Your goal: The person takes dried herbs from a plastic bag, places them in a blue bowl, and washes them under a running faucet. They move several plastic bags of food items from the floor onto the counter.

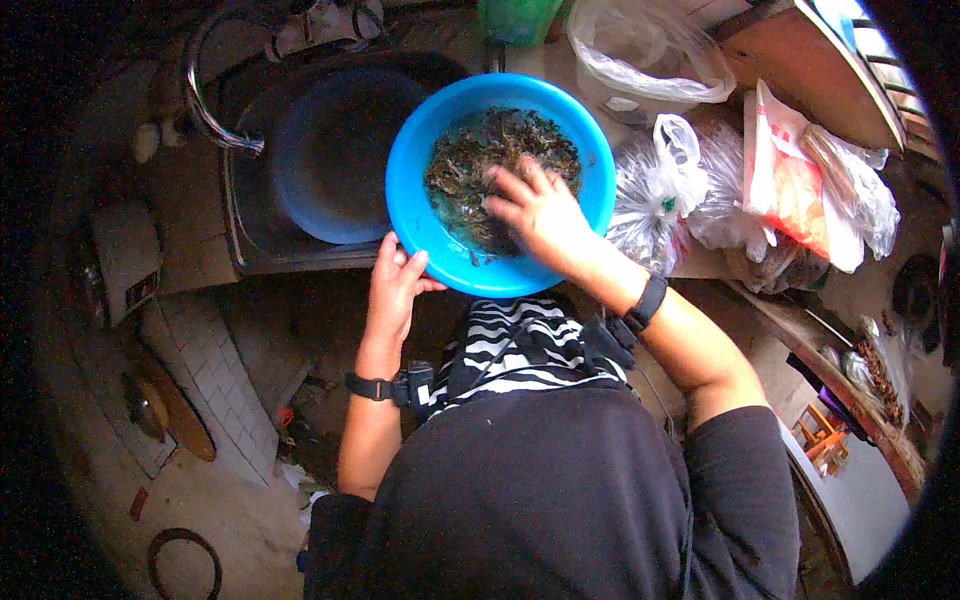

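Observation:
A bright blue plastic basin (405, 142) is in front of me, partly over the right edge of a sink. Inside it lies a mass of dark, shredded, leafy material (480, 142), which looks wet. My left hand (395, 274) grips the basin's near-left rim, thumb on top and fingers beneath. Above the leafy mass, my right hand (540, 214) reaches in with fingers spread and a little blurred. Its fingertips are at the material; whether they pinch any of it is hidden.
In the dark sink (244, 251) to the left sits a larger bluish basin (300, 217), below a curved metal faucet (196, 105). Tied plastic bags (660, 195) and a red-and-white bag (787, 180) crowd the counter at right. A bag-lined bin (652, 90) and a green container (517, 19) stand behind.

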The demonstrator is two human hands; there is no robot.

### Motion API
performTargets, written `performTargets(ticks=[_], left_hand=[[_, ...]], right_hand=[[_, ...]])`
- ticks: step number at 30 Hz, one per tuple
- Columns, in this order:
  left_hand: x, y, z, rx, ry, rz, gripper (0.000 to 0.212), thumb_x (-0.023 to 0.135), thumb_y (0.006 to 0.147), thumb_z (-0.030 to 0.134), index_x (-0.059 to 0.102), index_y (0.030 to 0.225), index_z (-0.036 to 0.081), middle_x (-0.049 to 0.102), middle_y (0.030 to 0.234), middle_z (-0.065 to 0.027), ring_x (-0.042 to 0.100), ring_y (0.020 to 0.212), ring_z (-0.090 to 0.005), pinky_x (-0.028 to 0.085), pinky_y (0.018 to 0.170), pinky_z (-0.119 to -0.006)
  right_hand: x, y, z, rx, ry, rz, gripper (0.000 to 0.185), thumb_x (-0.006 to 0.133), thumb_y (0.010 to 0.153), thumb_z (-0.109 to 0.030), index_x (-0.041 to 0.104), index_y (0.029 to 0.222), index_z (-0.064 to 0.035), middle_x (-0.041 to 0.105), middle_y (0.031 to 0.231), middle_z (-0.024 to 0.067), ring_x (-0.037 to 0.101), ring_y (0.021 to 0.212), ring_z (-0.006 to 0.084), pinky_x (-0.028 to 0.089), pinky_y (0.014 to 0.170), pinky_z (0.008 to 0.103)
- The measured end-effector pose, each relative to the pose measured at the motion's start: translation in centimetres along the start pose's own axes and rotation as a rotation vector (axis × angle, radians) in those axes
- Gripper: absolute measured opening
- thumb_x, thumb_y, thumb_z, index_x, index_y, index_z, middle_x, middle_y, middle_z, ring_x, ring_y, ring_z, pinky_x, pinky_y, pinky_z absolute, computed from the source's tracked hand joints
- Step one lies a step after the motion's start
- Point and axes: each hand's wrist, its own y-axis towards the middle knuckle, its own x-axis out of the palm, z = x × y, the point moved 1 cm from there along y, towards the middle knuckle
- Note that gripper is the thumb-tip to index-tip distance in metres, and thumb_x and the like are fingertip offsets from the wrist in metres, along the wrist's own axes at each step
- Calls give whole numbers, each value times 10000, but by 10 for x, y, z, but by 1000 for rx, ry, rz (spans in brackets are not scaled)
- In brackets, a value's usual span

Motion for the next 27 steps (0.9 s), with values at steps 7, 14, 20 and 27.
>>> performTargets(ticks=[7,14,20,27], left_hand=[[0,0,2,-2,-13,0,329,511,921,122,387,1221,64,576,1083,-93,610,890,-175,552,662,-310],[-1,-2,-2,-8,-29,8,320,511,923,125,392,1215,69,571,1079,-78,605,908,-172,552,664,-314],[6,0,4,-9,-28,-1,348,513,923,129,381,1241,73,570,1094,-79,601,916,-174,548,674,-322],[1,-4,2,0,-40,8,359,515,924,144,381,1249,70,565,1118,-84,594,933,-178,543,684,-334]], right_hand=[[-7,-2,8,-31,9,-79,275,538,761,-168,686,993,-170,500,1280,58,405,1223,294,352,968,501],[-12,5,-3,112,242,14,356,561,743,-105,629,1086,-178,470,1324,90,372,1275,346,327,1022,508],[18,31,-9,-88,-35,38,365,525,792,-180,601,1145,-233,448,1324,71,372,1263,338,346,990,547],[-13,24,27,94,324,138,248,568,705,-35,640,938,-84,577,963,106,560,914,323,477,797,413]])
